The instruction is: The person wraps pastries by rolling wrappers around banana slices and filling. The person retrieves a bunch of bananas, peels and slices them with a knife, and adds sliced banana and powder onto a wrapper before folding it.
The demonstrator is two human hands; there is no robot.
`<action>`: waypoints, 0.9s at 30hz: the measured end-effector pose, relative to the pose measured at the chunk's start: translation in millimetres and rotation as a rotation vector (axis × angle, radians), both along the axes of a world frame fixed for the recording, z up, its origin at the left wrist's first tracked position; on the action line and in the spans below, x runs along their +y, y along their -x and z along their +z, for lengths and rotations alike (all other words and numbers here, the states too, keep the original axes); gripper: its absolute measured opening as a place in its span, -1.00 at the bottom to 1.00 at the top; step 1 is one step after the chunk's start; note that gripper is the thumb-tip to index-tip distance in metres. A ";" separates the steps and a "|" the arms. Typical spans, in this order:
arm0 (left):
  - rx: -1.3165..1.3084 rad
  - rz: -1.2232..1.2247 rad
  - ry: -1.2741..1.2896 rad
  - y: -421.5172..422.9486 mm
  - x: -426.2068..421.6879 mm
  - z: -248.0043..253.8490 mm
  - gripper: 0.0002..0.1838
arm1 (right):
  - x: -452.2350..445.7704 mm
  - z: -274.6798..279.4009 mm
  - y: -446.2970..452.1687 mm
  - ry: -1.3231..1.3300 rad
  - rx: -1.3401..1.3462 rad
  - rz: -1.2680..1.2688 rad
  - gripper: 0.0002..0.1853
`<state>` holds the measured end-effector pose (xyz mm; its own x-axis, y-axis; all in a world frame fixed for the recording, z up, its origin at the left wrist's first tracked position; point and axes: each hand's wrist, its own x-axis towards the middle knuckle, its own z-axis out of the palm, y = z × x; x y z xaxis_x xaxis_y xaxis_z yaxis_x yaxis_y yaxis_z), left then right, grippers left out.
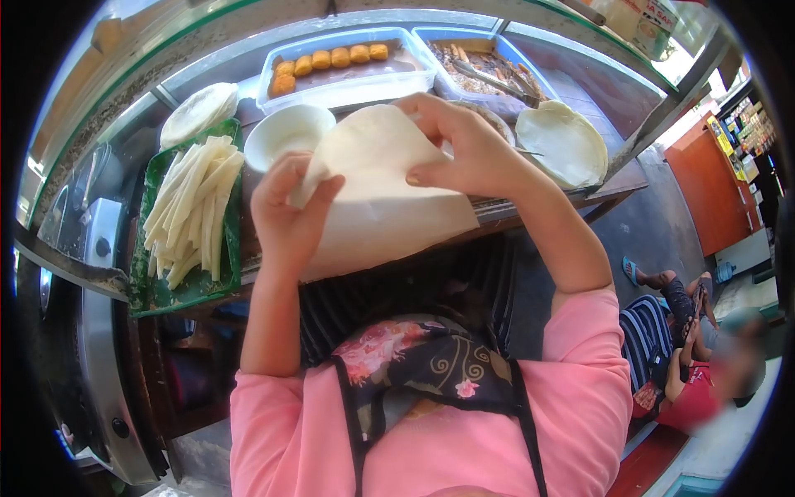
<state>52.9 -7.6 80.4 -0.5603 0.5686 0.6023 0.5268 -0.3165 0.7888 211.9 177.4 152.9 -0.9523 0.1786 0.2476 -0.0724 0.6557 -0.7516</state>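
Note:
A thin, pale round spring roll wrapper (368, 153) is held up in front of me, its lower edge hanging over a cream board (389, 228). My left hand (288, 207) pinches its left edge between thumb and fingers. On the opposite side, my right hand (455, 149) grips the wrapper with the thumb in front and the fingers behind. Just past my left hand stands a white bowl (281, 137). A stack of wrappers (563, 145) lies right of my right hand, and another pale round stack (199, 116) is at the far left.
A green tray (141, 282) of long uncooked rolls (195, 211) lies left. Behind are a plastic container (348, 98) with browned rolls (339, 58) and another container (464, 101) with tongs (497, 79). Glass panels frame the counter. A seated person (679, 373) is at right.

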 end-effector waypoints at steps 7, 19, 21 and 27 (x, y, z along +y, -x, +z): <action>0.516 -0.051 0.272 33.3 -18.1 -44.2 -0.80 | 39.9 -8.8 24.9 -0.559 -0.149 -0.007 -0.63; 0.275 -0.162 0.272 47.2 -31.0 -79.5 -0.75 | 44.5 -84.0 84.7 -1.415 -0.803 -0.116 -0.85; 0.269 -0.149 0.269 45.2 -31.7 -79.4 -0.76 | 47.3 -80.2 84.6 -1.323 -0.753 -0.112 -0.84; 0.238 -0.157 0.295 46.5 -32.4 -81.4 -0.77 | 42.2 -72.8 74.7 -0.771 -0.491 0.042 -0.85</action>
